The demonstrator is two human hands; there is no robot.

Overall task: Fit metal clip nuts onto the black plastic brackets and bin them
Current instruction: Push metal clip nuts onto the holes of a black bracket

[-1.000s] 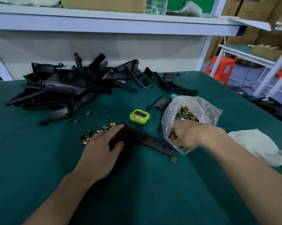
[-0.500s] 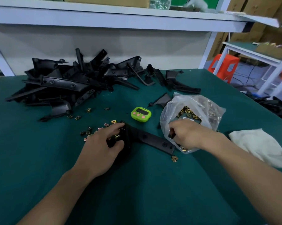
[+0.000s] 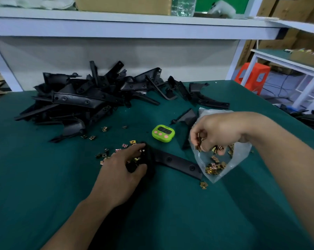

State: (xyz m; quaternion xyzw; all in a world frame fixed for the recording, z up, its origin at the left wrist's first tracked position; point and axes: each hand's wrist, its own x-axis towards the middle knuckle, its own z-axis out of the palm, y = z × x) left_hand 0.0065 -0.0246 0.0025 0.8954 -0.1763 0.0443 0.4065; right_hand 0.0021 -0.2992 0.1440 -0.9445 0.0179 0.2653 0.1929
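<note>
One black plastic bracket (image 3: 176,162) lies flat on the green table mat, and my left hand (image 3: 122,167) presses down on its left end. Several brass-coloured clip nuts (image 3: 105,156) are scattered just left of that hand. My right hand (image 3: 213,131) hovers above the mouth of a clear plastic bag (image 3: 230,165) that holds many more clip nuts, its fingers closed on a bunch of clip nuts (image 3: 202,144). A single clip nut (image 3: 203,184) lies at the bracket's right tip.
A large heap of black brackets (image 3: 84,100) fills the back left of the table. A green timer (image 3: 163,133) sits in the middle. Another bracket (image 3: 186,117) lies behind the bag. A white shelf (image 3: 134,24) runs overhead at the back. An orange stool (image 3: 253,76) stands beyond the table's right edge.
My right hand has come up out of the bag with a bunch of clip nuts in its fingers. My left hand has stayed on the bracket.
</note>
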